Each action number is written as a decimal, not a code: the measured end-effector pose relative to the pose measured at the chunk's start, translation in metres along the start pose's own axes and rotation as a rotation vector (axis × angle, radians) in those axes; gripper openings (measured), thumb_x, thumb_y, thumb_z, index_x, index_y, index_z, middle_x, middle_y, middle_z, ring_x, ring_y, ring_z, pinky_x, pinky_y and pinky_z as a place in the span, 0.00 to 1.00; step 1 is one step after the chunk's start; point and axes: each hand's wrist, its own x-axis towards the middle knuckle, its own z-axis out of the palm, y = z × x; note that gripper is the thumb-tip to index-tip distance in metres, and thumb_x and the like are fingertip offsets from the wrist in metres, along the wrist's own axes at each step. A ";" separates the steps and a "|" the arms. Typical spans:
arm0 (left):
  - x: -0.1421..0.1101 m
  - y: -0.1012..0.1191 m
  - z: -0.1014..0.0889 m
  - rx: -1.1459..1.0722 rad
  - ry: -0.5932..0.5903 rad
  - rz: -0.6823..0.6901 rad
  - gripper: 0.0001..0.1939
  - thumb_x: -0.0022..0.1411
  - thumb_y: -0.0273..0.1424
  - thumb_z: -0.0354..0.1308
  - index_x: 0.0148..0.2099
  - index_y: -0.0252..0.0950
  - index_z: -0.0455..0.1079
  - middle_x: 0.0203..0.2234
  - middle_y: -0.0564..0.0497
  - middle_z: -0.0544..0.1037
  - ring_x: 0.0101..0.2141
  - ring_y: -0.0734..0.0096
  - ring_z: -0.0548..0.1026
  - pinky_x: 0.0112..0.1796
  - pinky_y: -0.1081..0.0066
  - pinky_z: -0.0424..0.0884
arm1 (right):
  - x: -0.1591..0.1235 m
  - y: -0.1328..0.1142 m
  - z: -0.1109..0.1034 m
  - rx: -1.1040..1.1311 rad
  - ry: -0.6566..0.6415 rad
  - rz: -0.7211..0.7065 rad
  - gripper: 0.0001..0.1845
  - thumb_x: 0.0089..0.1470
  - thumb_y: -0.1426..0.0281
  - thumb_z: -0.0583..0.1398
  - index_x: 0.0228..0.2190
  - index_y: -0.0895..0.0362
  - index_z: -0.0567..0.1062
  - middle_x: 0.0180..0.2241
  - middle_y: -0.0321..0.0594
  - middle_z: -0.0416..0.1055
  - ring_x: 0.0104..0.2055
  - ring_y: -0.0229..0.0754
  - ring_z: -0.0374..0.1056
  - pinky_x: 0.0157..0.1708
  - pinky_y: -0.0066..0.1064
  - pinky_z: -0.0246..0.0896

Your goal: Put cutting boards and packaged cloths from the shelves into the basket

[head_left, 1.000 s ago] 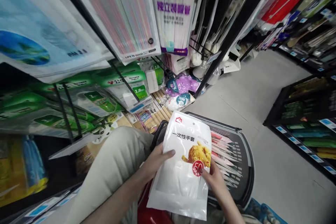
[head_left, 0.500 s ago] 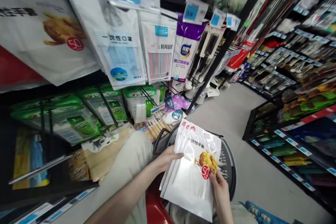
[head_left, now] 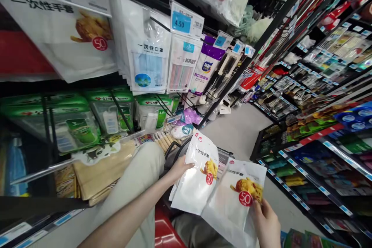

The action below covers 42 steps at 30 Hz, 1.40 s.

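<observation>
My left hand (head_left: 179, 168) grips a small stack of white disposable glove packets (head_left: 193, 186) by their left edge, thumb on the front. Each has a fried chicken picture and a red "50" circle. A single packet of the same kind (head_left: 229, 209) is pinched at its right edge by my right hand (head_left: 266, 221). It sits to the right of the stack, overlapping its lower right edge. Both are above my lap, over a dark basket (head_left: 171, 155) that they mostly hide.
On the left rack hang more glove packets (head_left: 58, 42), face mask packets (head_left: 149, 62) and green-topped packs (head_left: 110, 112). Brown paper packs (head_left: 101, 170) lie on the low shelf by my knee. A red seat (head_left: 167, 228) is under me. Across the grey aisle floor (head_left: 238, 124) stand stocked shelves (head_left: 308, 178).
My right hand has moved right, drawing one glove packet away from the stack. The left hand keeps hold of the others. The head view has shifted slightly.
</observation>
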 end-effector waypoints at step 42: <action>0.024 0.026 -0.036 0.946 0.288 0.228 0.18 0.55 0.30 0.52 0.49 0.32 0.65 0.43 0.42 0.74 0.43 0.56 0.72 0.42 0.64 0.67 | 0.096 0.015 0.040 -0.643 -0.302 -0.779 0.11 0.53 0.68 0.53 0.30 0.54 0.76 0.31 0.42 0.69 0.37 0.45 0.63 0.34 0.32 0.54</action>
